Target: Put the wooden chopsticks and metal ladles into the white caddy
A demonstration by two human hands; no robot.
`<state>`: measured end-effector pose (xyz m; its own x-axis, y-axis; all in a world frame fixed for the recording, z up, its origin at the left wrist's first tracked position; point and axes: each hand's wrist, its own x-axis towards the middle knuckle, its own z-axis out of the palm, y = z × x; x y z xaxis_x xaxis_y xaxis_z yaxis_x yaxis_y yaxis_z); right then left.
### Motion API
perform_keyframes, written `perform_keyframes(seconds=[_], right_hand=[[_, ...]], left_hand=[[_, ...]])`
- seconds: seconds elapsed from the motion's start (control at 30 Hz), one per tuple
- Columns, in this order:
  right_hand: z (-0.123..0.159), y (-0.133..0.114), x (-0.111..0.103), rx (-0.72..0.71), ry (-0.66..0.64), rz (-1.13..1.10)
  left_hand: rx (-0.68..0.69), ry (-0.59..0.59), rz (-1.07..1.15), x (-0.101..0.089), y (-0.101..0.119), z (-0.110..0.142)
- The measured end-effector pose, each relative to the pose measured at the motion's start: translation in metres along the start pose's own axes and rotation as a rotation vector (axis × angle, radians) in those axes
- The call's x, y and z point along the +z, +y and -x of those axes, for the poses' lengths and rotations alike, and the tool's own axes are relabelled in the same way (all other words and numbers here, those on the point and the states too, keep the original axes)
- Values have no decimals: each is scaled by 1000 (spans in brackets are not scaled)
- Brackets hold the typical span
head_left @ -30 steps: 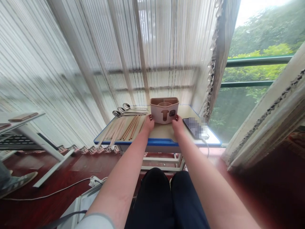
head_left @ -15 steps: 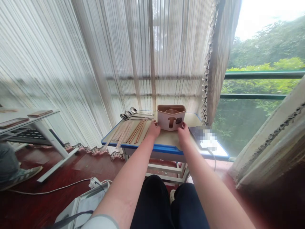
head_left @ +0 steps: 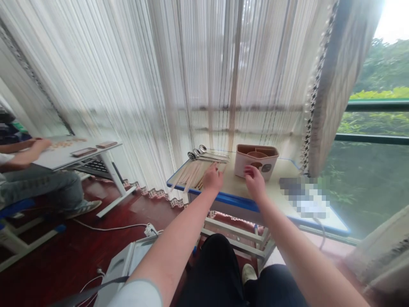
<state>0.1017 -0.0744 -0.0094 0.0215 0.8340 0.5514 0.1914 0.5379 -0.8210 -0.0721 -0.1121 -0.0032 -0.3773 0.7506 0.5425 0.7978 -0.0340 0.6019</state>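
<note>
A cutlery holder (head_left: pixel 240 167) with brown inner compartments and a white front stands upright on the blue-edged table (head_left: pixel 230 184). My right hand (head_left: pixel 254 181) is in front of it with loosely bent fingers, holding nothing I can see. Over the right side of the chopsticks (head_left: pixel 191 174) is my left hand (head_left: pixel 213 179). Its thumb is apart from its fingers, and the fingertips are partly hidden. Several light and darker brown chopsticks lie side by side. Behind them rest three metal ladles and skimmers (head_left: pixel 204 158), bowls to the left.
A blurred dark device (head_left: pixel 292 187) with a cable lies at the table's right. Striped curtains (head_left: pixel 211 85) hang right behind the table. A white box (head_left: pixel 123 260) and a power strip (head_left: pixel 151 230) are on the floor. Another person (head_left: pixel 30 155) sits at a white table (head_left: pixel 57 157) on the left.
Both my hands have come off the sides of the holder. My left hand has shifted left to the chopsticks; my right is now before the holder's front. The view has swung left.
</note>
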Motion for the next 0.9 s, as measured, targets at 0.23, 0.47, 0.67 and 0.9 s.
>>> perform_keyframes(seconds=[0.23, 0.47, 0.67, 0.9], right_hand=[[-7, 12, 45, 224, -219, -115], [-4, 22, 38, 264, -234, -91], [-2, 19, 34, 276, -253, -76], [-1, 16, 33, 273, -283, -40]], left_hand=[[-6, -143, -331, 3, -6, 19], [-3, -135, -418, 4, -4, 18], [29, -119, -501, 6, -4, 18], [99, -48, -428, 2, -8, 19]])
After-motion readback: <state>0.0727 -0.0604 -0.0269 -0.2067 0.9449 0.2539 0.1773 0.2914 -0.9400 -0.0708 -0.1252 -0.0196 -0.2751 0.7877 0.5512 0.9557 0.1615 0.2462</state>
